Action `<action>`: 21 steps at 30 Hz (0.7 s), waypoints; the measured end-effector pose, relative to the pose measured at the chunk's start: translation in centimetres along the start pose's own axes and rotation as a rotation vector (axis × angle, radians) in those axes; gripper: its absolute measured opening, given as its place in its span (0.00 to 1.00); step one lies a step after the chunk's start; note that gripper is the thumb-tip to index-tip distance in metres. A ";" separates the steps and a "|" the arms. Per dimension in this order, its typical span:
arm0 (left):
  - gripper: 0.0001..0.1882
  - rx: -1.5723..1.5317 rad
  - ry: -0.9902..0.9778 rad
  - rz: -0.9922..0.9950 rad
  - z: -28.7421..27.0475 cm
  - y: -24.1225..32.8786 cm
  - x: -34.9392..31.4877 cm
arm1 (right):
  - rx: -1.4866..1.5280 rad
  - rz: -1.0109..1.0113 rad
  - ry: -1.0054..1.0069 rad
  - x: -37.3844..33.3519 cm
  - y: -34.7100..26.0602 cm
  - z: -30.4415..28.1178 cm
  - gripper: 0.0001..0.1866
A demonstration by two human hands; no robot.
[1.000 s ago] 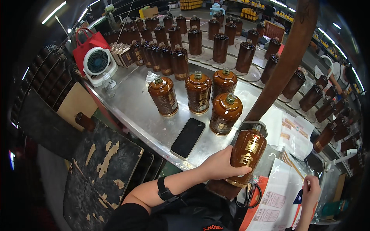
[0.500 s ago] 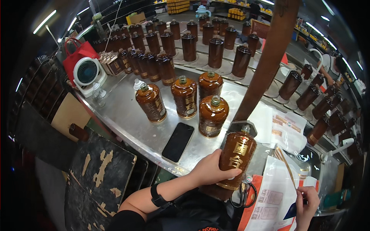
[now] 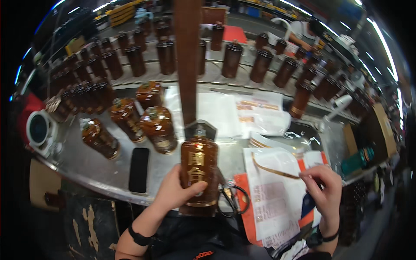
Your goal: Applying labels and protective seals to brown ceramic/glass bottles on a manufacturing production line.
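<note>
A brown glass bottle (image 3: 199,162) with gold characters stands upright in front of me. My left hand (image 3: 175,190) is closed round its lower left side, the thumb across its front. My right hand (image 3: 323,186) pinches the end of a thin, curved gold strip (image 3: 277,172) between thumb and fingers. That strip hangs over white printed sheets (image 3: 268,190) lying on an orange-red one. Below the right hand a dark blue flat piece (image 3: 307,207) shows; I cannot tell whether the hand touches it. Black-handled scissors (image 3: 236,200) lie just right of the bottle.
Several amber bottles (image 3: 159,130) and a dark phone (image 3: 139,170) are on the metal table at left. A small fan (image 3: 38,128) stands beyond. A wooden post (image 3: 188,65) rises behind my bottle. Dark bottles (image 3: 232,60) line the conveyor; a co-worker (image 3: 301,34) is at far right.
The view has swung right, so the table's things appear farther left. My left hand keeps its hold on the bottle. The gold strip has gone from near upright to nearly level.
</note>
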State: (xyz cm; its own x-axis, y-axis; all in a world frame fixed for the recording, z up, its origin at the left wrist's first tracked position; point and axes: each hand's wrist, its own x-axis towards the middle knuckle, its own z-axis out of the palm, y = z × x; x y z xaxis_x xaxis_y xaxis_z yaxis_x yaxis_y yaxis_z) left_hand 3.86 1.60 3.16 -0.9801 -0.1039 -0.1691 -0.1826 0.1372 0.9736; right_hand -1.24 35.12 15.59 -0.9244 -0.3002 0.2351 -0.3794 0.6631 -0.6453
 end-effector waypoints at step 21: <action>0.38 0.169 0.033 -0.069 0.2 -0.1 0.2 | 0.305 0.154 0.040 0.7 4.4 -0.7 0.03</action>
State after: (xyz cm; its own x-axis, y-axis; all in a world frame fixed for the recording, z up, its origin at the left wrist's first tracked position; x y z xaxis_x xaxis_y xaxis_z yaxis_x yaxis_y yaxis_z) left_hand 3.64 1.81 3.01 -0.9621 -0.1506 -0.2271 -0.2628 0.2918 0.9197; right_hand -3.61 38.25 13.42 -0.9730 -0.1817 0.1421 -0.2119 0.4608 -0.8618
